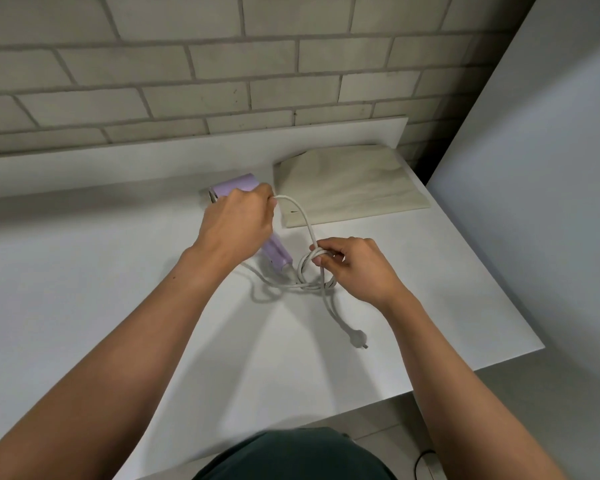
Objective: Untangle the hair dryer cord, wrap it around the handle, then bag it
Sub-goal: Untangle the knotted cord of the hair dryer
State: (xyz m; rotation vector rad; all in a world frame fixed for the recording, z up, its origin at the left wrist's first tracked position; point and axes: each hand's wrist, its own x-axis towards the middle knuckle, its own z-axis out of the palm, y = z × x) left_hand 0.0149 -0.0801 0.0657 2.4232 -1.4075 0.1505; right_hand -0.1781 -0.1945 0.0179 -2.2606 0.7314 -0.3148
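Left hand (236, 225), seemingly pinching cord (305, 220), hides much of dryer (238, 185); bag (350, 188) beyond

Hair dryer (234, 187) left of bag (347, 183) on table (84, 271) — cord (305, 223) in front.

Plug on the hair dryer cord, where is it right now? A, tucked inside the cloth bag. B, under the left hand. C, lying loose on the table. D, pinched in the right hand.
C: the plug lies free on the table at the end of the cord, nearer the person than the right hand, which grips the tangled loops.
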